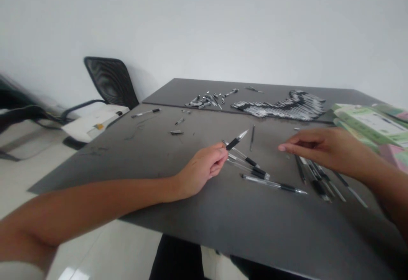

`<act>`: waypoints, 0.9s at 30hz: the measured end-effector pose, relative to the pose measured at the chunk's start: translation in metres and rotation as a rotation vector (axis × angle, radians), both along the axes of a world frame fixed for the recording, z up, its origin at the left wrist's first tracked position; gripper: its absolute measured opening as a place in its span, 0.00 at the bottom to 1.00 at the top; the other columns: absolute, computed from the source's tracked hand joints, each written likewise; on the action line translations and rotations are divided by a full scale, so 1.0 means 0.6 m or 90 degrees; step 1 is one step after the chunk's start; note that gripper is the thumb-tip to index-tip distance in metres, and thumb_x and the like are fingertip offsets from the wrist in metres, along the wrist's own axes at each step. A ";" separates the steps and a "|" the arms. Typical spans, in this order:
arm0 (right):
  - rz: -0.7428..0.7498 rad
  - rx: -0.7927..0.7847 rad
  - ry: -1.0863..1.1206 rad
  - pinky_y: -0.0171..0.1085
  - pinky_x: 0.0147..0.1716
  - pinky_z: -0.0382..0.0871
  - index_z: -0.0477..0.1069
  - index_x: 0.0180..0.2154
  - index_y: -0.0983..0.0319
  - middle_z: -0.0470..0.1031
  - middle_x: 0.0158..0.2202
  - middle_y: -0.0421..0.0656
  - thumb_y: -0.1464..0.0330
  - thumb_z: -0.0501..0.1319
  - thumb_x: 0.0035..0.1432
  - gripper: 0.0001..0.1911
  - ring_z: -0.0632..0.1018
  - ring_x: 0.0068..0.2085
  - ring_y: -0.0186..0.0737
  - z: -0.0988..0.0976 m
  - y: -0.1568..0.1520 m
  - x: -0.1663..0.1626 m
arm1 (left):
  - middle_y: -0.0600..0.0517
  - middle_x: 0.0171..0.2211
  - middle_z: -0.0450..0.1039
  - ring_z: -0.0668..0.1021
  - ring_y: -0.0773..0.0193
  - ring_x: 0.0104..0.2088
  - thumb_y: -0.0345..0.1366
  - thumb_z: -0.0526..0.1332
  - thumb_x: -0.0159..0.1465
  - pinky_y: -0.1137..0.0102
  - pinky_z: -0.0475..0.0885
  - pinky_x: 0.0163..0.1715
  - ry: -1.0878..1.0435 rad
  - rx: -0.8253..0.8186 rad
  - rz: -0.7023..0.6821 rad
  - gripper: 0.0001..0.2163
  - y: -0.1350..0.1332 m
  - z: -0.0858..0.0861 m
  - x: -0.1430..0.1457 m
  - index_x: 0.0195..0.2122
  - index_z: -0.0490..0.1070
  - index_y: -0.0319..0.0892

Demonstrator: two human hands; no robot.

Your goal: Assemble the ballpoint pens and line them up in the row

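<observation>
My left hand point(204, 167) is closed around a pen point(236, 140) with a black grip and a silver tip that points up and to the right. Just right of it lie a few assembled pens point(255, 170) on the dark grey table point(197, 212). My right hand point(321, 146) hovers over another group of pens point(318, 178), fingers drawn together pointing left; whether it pinches some small part I cannot make out.
A long row of finished pens point(280, 106) and a heap of small pen parts point(207, 99) lie at the table's far side. Green boxes point(369, 123) stand at the right edge. A black chair point(110, 82) and a white box point(92, 125) are left of the table.
</observation>
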State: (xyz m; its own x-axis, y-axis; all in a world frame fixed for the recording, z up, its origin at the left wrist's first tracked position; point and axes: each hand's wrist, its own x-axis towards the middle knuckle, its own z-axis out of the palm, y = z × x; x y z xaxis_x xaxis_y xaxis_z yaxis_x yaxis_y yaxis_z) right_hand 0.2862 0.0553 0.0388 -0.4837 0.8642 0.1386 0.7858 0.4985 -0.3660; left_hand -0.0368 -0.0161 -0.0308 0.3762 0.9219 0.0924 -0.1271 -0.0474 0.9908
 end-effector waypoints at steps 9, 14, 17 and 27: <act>0.085 0.140 0.161 0.41 0.28 0.67 0.80 0.33 0.54 0.76 0.32 0.43 0.53 0.68 0.65 0.14 0.75 0.31 0.43 -0.003 -0.006 -0.092 | 0.59 0.25 0.58 0.65 0.67 0.26 0.39 0.55 0.76 0.68 0.59 0.28 0.079 0.182 -0.046 0.14 -0.038 0.034 -0.007 0.31 0.62 0.44; 0.331 0.126 0.040 0.39 0.37 0.74 0.79 0.61 0.55 0.78 0.48 0.48 0.59 0.60 0.73 0.20 0.79 0.38 0.40 0.005 0.066 -0.287 | 0.58 0.26 0.62 0.66 0.68 0.26 0.39 0.54 0.77 0.70 0.61 0.29 0.100 0.289 -0.068 0.13 -0.046 0.039 -0.019 0.34 0.60 0.45; 0.360 0.176 -0.117 0.42 0.50 0.74 0.78 0.64 0.57 0.78 0.48 0.50 0.67 0.56 0.75 0.22 0.81 0.46 0.44 -0.004 0.113 -0.410 | 0.58 0.27 0.63 0.68 0.68 0.27 0.40 0.53 0.77 0.71 0.62 0.29 0.120 0.312 -0.075 0.11 -0.047 0.036 -0.023 0.36 0.59 0.45; 0.305 0.182 -0.277 0.43 0.51 0.73 0.82 0.59 0.56 0.79 0.48 0.52 0.62 0.58 0.74 0.20 0.82 0.49 0.50 -0.038 0.181 -0.518 | 0.55 0.30 0.66 0.81 0.58 0.35 0.44 0.55 0.74 0.72 0.67 0.29 0.165 0.275 -0.151 0.10 -0.039 0.046 -0.029 0.38 0.58 0.47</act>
State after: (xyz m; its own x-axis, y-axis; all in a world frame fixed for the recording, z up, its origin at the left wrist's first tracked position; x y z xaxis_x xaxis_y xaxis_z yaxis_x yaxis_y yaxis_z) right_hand -0.0245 0.1638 0.0160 -0.8643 0.5017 0.0356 0.5018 0.8554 0.1286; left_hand -0.0543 -0.0395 -0.0033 0.6296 0.7080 0.3199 0.0622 -0.4564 0.8876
